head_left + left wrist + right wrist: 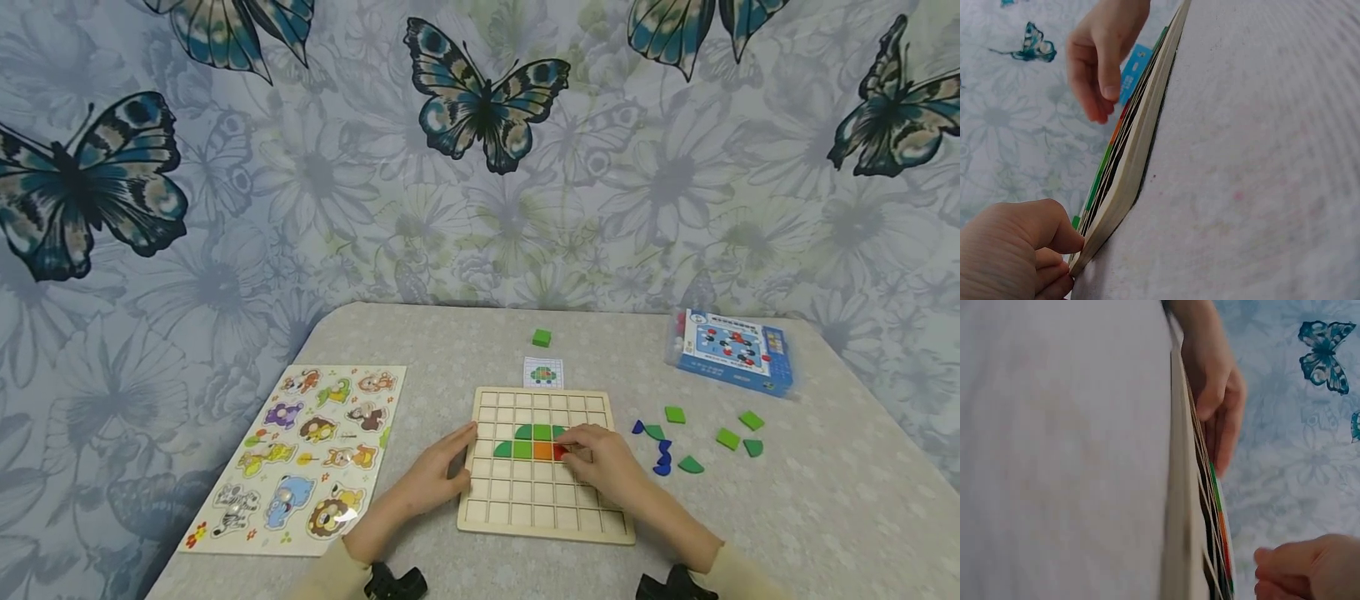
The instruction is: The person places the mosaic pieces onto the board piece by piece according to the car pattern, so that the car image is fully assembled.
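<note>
A wooden grid board (pixel 543 508) lies in front of me, with green, orange and red pieces in its middle rows. My left hand (pixel 437 467) rests at the board's left edge, fingertips and thumb touching the side. In the left wrist view, my left hand (pixel 1016 247) meets the board's rim (pixel 1116 197). Over the board's right half is my right hand (pixel 603 462), its fingertips beside the red piece (pixel 558 452), which they partly cover. No piece shows between the fingers of my right hand (pixel 1100 59) in the left wrist view. A patterned card (pixel 543 373) touches the board's far edge.
Green pieces (pixel 727 438) and dark blue pieces (pixel 663 457) lie scattered right of the board. Behind the card sits one green square (pixel 542 337). An animal puzzle board (pixel 300 458) covers the table's left side. A blue box (pixel 735 350) stands at the back right.
</note>
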A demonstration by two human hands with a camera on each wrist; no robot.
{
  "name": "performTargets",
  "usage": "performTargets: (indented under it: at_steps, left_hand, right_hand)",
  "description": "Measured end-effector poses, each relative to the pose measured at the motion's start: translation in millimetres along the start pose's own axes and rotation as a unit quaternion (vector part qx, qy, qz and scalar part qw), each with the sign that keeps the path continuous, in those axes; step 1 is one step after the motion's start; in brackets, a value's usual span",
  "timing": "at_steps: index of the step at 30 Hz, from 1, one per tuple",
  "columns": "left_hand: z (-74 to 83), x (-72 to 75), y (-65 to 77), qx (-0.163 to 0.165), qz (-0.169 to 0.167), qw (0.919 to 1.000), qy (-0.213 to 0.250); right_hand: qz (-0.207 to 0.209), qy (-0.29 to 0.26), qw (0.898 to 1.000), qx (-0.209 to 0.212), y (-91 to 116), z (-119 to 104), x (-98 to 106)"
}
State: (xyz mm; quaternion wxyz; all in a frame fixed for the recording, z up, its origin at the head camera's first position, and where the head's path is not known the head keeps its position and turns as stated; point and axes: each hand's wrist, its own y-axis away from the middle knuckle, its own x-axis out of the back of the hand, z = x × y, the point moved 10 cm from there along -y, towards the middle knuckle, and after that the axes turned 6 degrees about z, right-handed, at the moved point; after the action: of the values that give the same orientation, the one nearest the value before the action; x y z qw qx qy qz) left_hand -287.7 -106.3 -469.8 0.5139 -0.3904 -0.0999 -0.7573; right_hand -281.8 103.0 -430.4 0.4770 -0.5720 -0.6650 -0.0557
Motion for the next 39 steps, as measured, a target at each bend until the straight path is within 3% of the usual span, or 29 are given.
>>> performTargets:
  at_steps: [7, 12, 17, 20, 29, 39]
  left_hand:
    - [1.1, 0.7, -0.1, 0.003, 0.002, 1.0000, 0.004]
    - [0.4, 1.7, 0.0, 0.004, 0.003, 1.0000, 0.002]
    - [0.6, 1.7, 0.3, 0.001, 0.004, 1.0000, 0.001]
    - [0.6, 1.4, 0.4, 0.001, 0.006, 1.0000, 0.001]
    - [1.0, 1.0, 1.3, 0.001, 0.004, 1.0000, 0.000]
    - [0.3, 0.9, 1.8, 0.006, 0.002, 1.0000, 0.000]
  right_hand:
    - [0.051, 0.031, 0.997, -0.038, 3, 34, 59]
    - [0.052, 0.067, 0.993, -0.079, 11, 70, 87]
    - [0.023, 0.095, 0.987, -0.130, 21, 96, 86]
    - [0.016, 0.113, 0.984, -0.139, 25, 102, 83]
    - [0.027, 0.125, 0.987, -0.094, 21, 96, 80]
    - [0.028, 0.129, 0.988, -0.083, 20, 99, 75]
